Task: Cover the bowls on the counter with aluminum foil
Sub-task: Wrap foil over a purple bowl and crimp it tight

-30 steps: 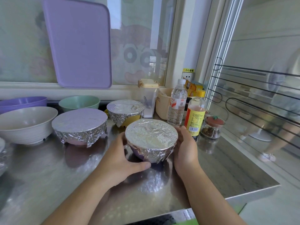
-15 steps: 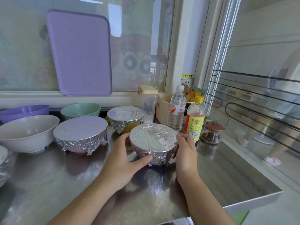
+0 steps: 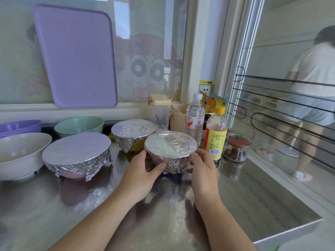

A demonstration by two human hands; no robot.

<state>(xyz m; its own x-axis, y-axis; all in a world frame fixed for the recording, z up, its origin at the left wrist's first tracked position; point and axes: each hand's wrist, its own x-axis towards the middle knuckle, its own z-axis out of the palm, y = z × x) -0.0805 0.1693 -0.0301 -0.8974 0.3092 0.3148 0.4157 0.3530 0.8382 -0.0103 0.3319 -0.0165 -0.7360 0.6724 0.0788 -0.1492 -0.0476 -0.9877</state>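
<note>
A person's left hand [image 3: 139, 175] and right hand [image 3: 204, 171] are cupping a small foil-wrapped bowl [image 3: 170, 152] from either side on a steel counter [image 3: 253, 200], fingers curling round its crinkled skirt, the left thumb pressing the foil against the near wall. The bowl is sitting towards the back right of the counter, just in front of a water bottle [image 3: 194, 118] and beside a yellow-labelled bottle [image 3: 215, 134]. Two more wrapped bowls are standing to its left: a wide one [image 3: 77, 153] nearer the viewer and a smaller one [image 3: 133, 133] behind. A white bowl [image 3: 21, 155], a green bowl [image 3: 79, 125] and a purple bowl [image 3: 19, 126] are waiting uncovered at the far left.

The foil is looking thin and easily torn, holding whatever crease is being pressed into it; the taut top is likely denting under any push, so the sides below the rim are seeming the safer place to take hold. The bowl itself is appearing light and stiff, probably plastic, and could be sliding on the smooth steel if it is squeezed from one side only, which makes the two-sided hold sensible. The loose lower edge of the foil is hanging uneven near the base and may be needing further tucking. Whether the bowl is holding anything cannot be told
</note>
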